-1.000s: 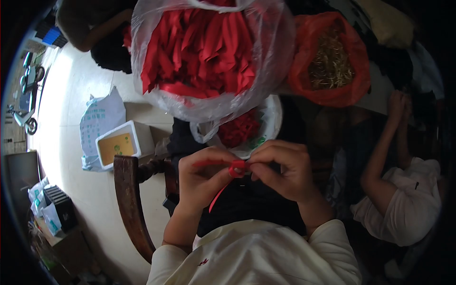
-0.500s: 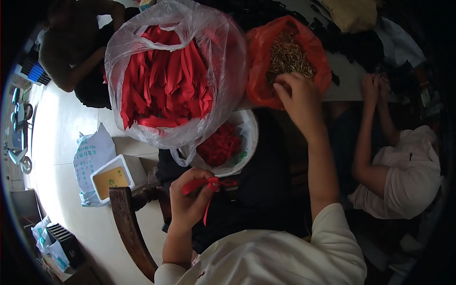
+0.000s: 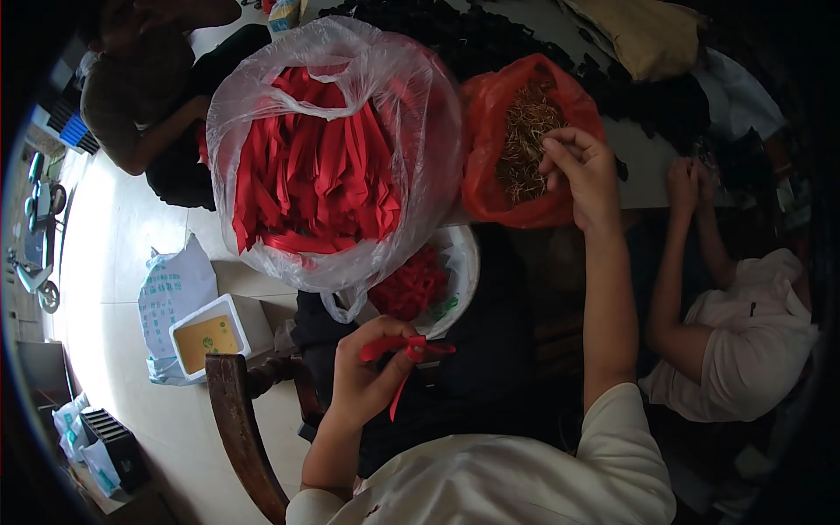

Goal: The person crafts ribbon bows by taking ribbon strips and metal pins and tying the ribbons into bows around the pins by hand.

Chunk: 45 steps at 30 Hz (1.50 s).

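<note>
My left hand [image 3: 372, 372] pinches a red ribbon [image 3: 398, 395], folded into a loop, between thumb and fingers. One loose tail hangs down from it. My right hand [image 3: 588, 171] is at the right side of an orange plastic bag [image 3: 477, 188] filled with thin gold wire-like pieces [image 3: 523, 131]. Its thumb and fingertips are pressed together over the pieces; whatever is between them is too small to make out. Beyond my left hand, a clear plastic bag [image 3: 429, 166] holds many red ribbon strips [image 3: 319, 175].
Below the clear bag stands a white tub [image 3: 468, 284] with folded red ribbons [image 3: 411, 284] inside. A wooden chair [image 3: 232, 429] and a white box [image 3: 254, 324] are at left. One person [image 3: 731, 328] sits at right, another [image 3: 140, 96] at upper left. Dark items [image 3: 516, 39] cover the far table.
My right hand has shifted right across the gold pieces, its fingertips now at the bag's right side. My left hand keeps its hold on the ribbon. The whole view has shifted slightly.
</note>
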### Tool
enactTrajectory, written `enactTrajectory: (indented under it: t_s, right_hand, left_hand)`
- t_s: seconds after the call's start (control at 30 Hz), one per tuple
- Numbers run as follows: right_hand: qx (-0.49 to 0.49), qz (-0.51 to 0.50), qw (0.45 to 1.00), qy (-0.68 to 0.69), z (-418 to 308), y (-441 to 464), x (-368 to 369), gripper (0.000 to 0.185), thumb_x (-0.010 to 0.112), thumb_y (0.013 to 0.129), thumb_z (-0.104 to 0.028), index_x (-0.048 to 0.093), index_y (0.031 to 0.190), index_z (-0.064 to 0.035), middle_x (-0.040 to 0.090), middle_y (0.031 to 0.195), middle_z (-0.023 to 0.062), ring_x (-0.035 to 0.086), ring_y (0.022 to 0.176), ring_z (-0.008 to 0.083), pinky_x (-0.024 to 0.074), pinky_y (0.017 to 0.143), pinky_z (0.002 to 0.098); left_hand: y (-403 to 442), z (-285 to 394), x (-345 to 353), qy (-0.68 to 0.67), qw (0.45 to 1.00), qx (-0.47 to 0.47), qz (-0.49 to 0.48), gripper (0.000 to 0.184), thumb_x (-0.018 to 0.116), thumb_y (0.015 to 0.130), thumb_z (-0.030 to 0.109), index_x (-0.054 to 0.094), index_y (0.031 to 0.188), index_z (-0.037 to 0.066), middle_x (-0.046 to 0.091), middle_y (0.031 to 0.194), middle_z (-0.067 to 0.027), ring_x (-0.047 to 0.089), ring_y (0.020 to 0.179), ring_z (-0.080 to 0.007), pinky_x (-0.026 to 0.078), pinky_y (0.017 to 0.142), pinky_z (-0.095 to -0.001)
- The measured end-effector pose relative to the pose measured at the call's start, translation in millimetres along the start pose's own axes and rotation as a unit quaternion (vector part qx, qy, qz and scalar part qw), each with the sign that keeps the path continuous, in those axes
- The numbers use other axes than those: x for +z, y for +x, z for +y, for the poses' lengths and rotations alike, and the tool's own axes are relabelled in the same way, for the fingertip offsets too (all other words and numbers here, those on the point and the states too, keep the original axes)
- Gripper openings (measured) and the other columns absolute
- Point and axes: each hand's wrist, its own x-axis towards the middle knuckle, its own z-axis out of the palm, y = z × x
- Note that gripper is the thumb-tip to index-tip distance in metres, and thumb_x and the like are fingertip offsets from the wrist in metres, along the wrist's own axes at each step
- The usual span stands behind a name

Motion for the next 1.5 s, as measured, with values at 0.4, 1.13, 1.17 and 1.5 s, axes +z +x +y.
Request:
enactTrajectory:
  t_s: [0.4,1.13,1.17,1.5]
  right_hand:
    - [0.011,-0.021,0.997,0.073,0,-9,1,0.011,0.06,0.084,-0.008,0.06,0.09,0.0018,0.059,0.064,0.0032,0.051,0.05,0.0051,0.0407,0.046,0.0163]
    - [-0.005,-0.014,0.983,-0.183,-1,4,-23,0.008,0.058,0.084,-0.004,0.062,0.086,0.0019,0.059,0.06,0.0028,0.052,0.047,0.0046,0.0405,0.043,0.0176]
    - [0.003,-0.015,0.989,-0.148,0,4,-25,0.008,0.058,0.084,-0.004,0.062,0.086,0.0021,0.06,0.061,0.0033,0.052,0.047,0.0047,0.0408,0.043,0.0172]
    - [-0.005,-0.05,0.999,-0.006,0,-3,-27,0.008,0.058,0.085,-0.006,0.061,0.086,0.0018,0.06,0.065,0.005,0.054,0.05,0.0058,0.0429,0.046,0.0158]
  left_hand:
    - [6,-1,3,0.018,0.999,0.004,-0.027,0.011,0.063,0.078,0.0,0.059,0.088,-0.001,0.062,0.081,-0.0054,0.059,0.076,-0.0102,0.045,0.069,-0.0225]
    - [21,4,20,0.062,0.996,-0.027,-0.061,0.011,0.064,0.078,0.003,0.06,0.087,-0.001,0.061,0.079,-0.0038,0.058,0.073,-0.0096,0.044,0.067,-0.0223]
    - [22,5,21,0.06,0.996,-0.031,-0.063,0.011,0.064,0.078,0.003,0.06,0.087,-0.001,0.061,0.078,-0.0037,0.058,0.073,-0.0096,0.044,0.067,-0.0224]
    - [84,-1,48,0.089,0.976,0.175,-0.093,0.013,0.063,0.077,0.001,0.058,0.089,-0.001,0.055,0.105,-0.0111,0.056,0.095,-0.0165,0.045,0.08,-0.0278]
